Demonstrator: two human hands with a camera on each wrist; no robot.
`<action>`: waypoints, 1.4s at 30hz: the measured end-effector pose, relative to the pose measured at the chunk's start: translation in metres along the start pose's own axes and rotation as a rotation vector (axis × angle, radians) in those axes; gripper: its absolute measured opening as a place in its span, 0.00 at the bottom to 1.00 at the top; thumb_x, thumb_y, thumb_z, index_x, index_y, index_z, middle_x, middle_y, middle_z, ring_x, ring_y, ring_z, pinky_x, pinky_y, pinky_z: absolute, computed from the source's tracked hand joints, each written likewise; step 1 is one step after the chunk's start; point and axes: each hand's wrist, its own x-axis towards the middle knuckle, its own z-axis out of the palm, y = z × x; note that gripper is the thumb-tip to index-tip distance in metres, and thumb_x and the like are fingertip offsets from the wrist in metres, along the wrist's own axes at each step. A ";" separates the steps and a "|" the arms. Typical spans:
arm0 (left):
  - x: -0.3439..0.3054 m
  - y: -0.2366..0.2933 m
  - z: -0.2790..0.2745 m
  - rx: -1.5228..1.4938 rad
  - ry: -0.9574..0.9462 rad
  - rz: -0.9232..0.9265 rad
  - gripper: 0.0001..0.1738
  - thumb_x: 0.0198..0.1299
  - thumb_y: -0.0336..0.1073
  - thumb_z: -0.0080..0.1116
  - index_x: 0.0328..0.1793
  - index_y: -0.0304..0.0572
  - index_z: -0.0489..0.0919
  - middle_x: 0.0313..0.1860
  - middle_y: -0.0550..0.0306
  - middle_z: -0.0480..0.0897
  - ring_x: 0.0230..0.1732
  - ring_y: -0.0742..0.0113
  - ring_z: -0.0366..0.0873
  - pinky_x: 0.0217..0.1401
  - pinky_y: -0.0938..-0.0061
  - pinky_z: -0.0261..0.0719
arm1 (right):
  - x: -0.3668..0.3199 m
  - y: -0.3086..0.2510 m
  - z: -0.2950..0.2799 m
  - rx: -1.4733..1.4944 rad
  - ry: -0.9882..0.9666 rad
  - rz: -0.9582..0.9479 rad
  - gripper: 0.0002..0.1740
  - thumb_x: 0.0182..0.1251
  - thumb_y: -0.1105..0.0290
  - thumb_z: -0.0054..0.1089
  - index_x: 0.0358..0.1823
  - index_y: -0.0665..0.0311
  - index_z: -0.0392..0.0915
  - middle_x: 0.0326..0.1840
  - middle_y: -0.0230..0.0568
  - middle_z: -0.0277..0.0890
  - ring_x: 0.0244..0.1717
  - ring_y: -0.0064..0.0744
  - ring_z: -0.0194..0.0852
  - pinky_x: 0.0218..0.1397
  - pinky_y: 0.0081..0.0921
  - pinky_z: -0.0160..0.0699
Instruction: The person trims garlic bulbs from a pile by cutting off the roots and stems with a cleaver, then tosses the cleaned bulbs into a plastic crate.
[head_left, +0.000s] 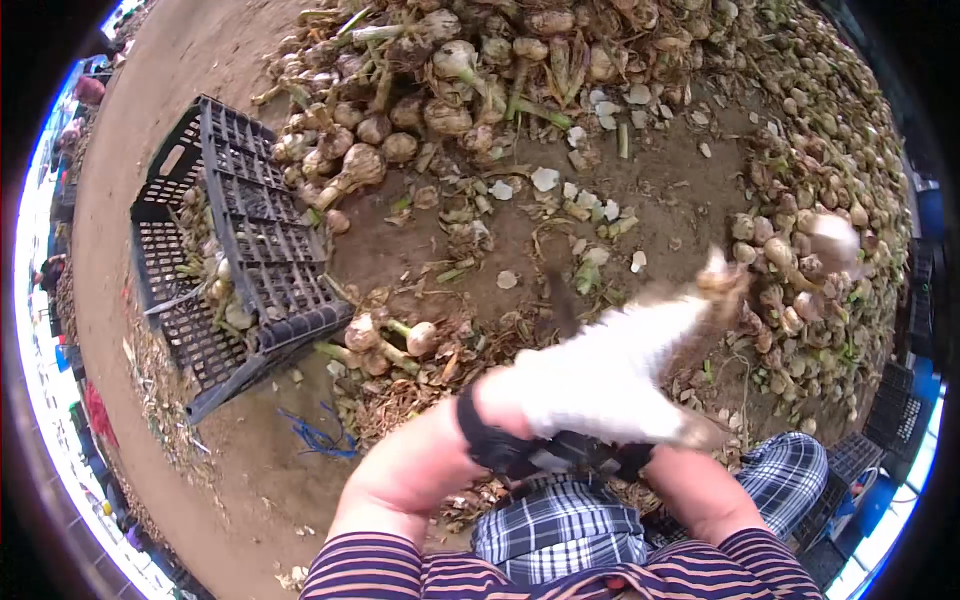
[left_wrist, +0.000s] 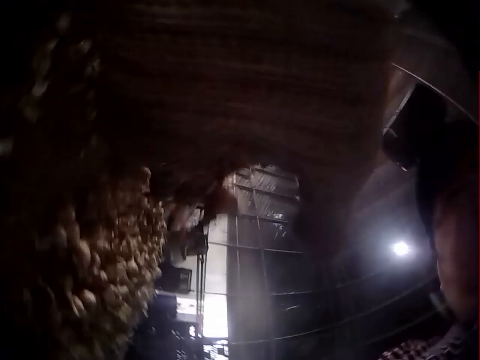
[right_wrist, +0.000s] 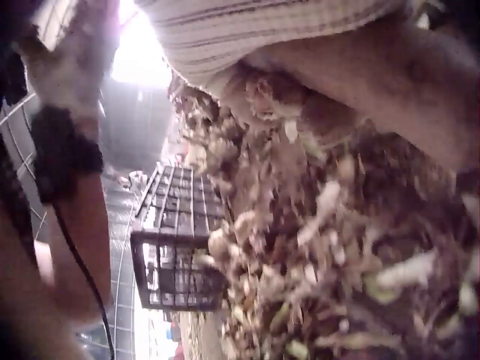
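Observation:
My left hand (head_left: 610,375), in a white glove with soiled brown fingertips, reaches right towards the garlic pile (head_left: 800,270). Its thumb stands wide of the fingers. Past the fingertips, a blurred whitish thing (head_left: 835,240) shows over the pile, apart from the hand. In the head view my right hand is hidden below the left one. A dark blurred shape (head_left: 560,300) sticks up past the left glove there. The right wrist view shows my right hand (right_wrist: 300,67) gloved, its brown fingers partly bent above dry garlic scraps (right_wrist: 322,247); I cannot tell what it holds.
A black plastic crate (head_left: 265,230) lies tipped at the left with garlic inside. Stemmed garlic bulbs (head_left: 450,80) are heaped ahead. Peelings and a few bulbs (head_left: 375,345) lie on the dirt floor. Blue string (head_left: 320,435) lies near the crate. Plaid-clad knees (head_left: 560,525) are below the arms.

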 end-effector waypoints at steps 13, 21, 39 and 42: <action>-0.137 -0.075 -0.080 0.251 0.602 -0.707 0.29 0.41 0.37 0.72 0.51 0.40 0.74 0.43 0.54 0.78 0.46 0.64 0.75 0.52 0.72 0.77 | 0.013 0.002 -0.048 -1.192 0.210 0.089 0.10 0.52 0.62 0.55 0.32 0.58 0.78 0.24 0.50 0.77 0.25 0.48 0.76 0.29 0.39 0.76; -0.103 -0.060 -0.048 -0.206 0.496 -0.581 0.36 0.45 0.31 0.71 0.62 0.39 0.67 0.46 0.60 0.80 0.45 0.73 0.77 0.52 0.75 0.76 | 0.003 -0.044 -0.011 -1.445 0.021 -0.098 0.07 0.50 0.64 0.57 0.28 0.58 0.74 0.20 0.45 0.75 0.24 0.49 0.76 0.26 0.41 0.73; -0.113 -0.090 -0.002 0.013 0.333 -0.476 0.20 0.68 0.46 0.45 0.59 0.44 0.69 0.51 0.57 0.77 0.55 0.62 0.72 0.66 0.65 0.65 | 0.002 -0.020 -0.006 -1.293 0.031 -0.257 0.08 0.42 0.66 0.61 0.26 0.58 0.77 0.21 0.44 0.72 0.25 0.49 0.74 0.28 0.38 0.73; -0.102 -0.098 0.005 0.987 0.183 -0.144 0.19 0.63 0.39 0.51 0.57 0.40 0.70 0.49 0.59 0.76 0.48 0.66 0.75 0.58 0.68 0.70 | -0.007 -0.007 -0.028 -1.439 0.029 -0.070 0.08 0.46 0.66 0.58 0.29 0.58 0.79 0.23 0.47 0.75 0.27 0.51 0.76 0.30 0.38 0.75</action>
